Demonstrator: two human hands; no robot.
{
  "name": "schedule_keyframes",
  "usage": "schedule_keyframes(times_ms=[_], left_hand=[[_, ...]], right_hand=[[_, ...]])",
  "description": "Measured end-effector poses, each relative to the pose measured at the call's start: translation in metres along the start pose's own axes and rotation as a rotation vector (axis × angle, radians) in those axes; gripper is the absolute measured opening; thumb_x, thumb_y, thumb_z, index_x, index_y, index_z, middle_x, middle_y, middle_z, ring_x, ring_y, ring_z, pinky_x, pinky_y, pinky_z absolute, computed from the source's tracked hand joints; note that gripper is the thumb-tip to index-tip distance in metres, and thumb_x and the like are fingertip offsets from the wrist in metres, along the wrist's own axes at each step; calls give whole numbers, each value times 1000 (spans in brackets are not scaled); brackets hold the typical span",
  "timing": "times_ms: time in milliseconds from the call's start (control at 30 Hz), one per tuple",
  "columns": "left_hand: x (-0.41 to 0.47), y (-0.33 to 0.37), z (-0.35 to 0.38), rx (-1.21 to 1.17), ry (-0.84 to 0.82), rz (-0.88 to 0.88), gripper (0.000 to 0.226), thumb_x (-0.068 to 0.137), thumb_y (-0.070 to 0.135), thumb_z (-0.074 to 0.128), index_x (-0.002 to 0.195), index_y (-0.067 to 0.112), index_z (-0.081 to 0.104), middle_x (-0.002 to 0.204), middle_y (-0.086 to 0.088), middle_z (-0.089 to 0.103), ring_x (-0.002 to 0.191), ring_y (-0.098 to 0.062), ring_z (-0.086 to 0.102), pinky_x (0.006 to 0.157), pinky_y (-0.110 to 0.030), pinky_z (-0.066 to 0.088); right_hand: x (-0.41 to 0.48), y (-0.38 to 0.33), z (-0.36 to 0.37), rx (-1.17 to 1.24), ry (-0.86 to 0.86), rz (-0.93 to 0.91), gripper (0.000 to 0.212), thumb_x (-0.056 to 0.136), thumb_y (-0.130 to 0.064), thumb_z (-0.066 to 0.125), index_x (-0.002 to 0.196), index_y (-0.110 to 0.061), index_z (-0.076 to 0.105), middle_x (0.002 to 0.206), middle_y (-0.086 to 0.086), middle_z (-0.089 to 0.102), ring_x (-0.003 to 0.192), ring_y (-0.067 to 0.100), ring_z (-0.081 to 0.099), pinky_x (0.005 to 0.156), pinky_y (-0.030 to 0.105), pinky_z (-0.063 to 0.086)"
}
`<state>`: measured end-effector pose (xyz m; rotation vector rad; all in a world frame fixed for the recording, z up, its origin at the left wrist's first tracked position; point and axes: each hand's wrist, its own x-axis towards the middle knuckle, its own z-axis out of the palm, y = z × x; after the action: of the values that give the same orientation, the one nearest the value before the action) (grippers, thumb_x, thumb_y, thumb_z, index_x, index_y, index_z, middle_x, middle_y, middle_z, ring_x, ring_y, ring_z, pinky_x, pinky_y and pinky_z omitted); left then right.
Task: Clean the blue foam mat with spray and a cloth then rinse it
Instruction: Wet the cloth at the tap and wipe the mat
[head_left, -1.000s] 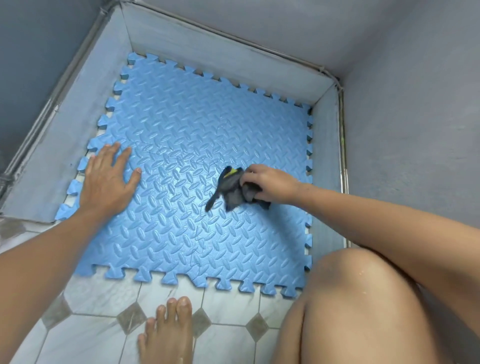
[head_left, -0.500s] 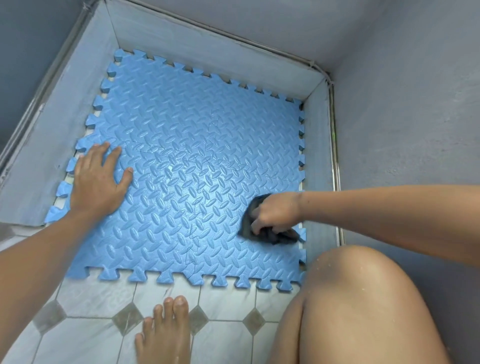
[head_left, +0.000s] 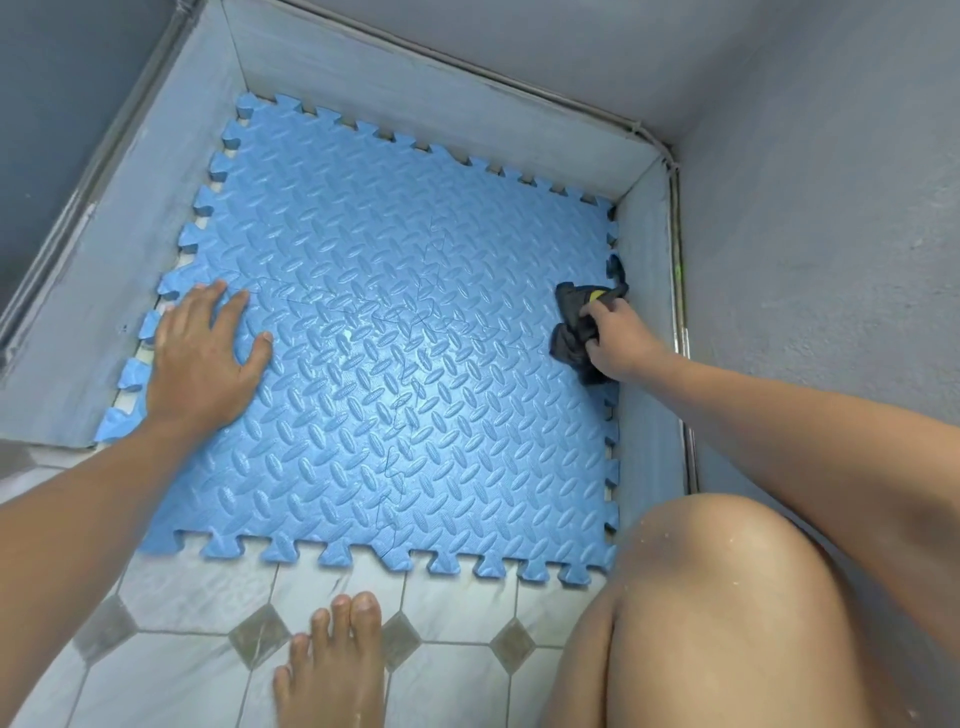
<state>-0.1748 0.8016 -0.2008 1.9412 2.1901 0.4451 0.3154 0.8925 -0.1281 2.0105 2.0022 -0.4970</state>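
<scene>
1. Where the blue foam mat (head_left: 395, 332) lies flat on the floor inside a low grey-walled corner, the left hand (head_left: 200, 358) presses palm-down on its left part, fingers (head_left: 205, 306) spread wide and holding nothing; the fingertips point toward the far wall.
2. The right hand (head_left: 618, 340) is closed around a dark cloth (head_left: 574, 322) at the mat's right edge, and the curled fingers (head_left: 589, 312) bunch the fabric against the mat beside the low side wall (head_left: 644, 291).
3. A small yellow patch (head_left: 597, 295) shows on the cloth just beyond the fingertips; what it is cannot be made out.
4. Part of the cloth is hidden under the right palm, and a dark scrap pokes out beyond the fingers toward the wall, so its full shape is unclear.
5. The mat's left toothed border is partly covered by the left wrist and palm, and its near right corner is hidden behind a bare knee (head_left: 727, 597).
6. A shiny, wet-looking patch sits on the mat between the two hands, nearer the left thumb.
7. Thin dark lines cross the mat's middle; whether they are seams or marks cannot be told.
8. Both forearms are cut off by the frame edges.
9. A bare foot (head_left: 332, 665) rests on the tiled floor (head_left: 182, 597) on the near side of the mat, its heel cut off at the bottom edge.
</scene>
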Motion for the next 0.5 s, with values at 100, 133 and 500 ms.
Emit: schedule_keyframes(times_ms=[100, 133, 500], left_hand=[[1, 1, 1, 3, 2, -5, 56, 102, 37, 58, 151, 11, 47, 161, -14, 40, 151, -36, 31, 124, -44, 10], [1, 0, 1, 4, 1, -6, 57, 102, 39, 57, 151, 12, 46, 161, -14, 39, 151, -36, 31, 124, -44, 10], [-1, 4, -3, 2, 1, -16, 68, 98, 54, 37, 153, 14, 45, 163, -12, 38, 152, -34, 29, 123, -32, -1]], right_hand=[[-11, -17, 7, 27, 1, -33, 67, 90, -58, 55, 143, -19, 43, 135, 16, 41, 127, 32, 43, 108, 46, 42], [-17, -28, 9, 15, 17, -75, 74, 87, -66, 57, 142, -19, 43, 133, 14, 41, 125, 30, 43, 107, 46, 44], [-52, -163, 46, -303, -30, -1420, 34, 92, -13, 61, 126, -17, 62, 121, 12, 55, 105, 28, 52, 70, 36, 51]])
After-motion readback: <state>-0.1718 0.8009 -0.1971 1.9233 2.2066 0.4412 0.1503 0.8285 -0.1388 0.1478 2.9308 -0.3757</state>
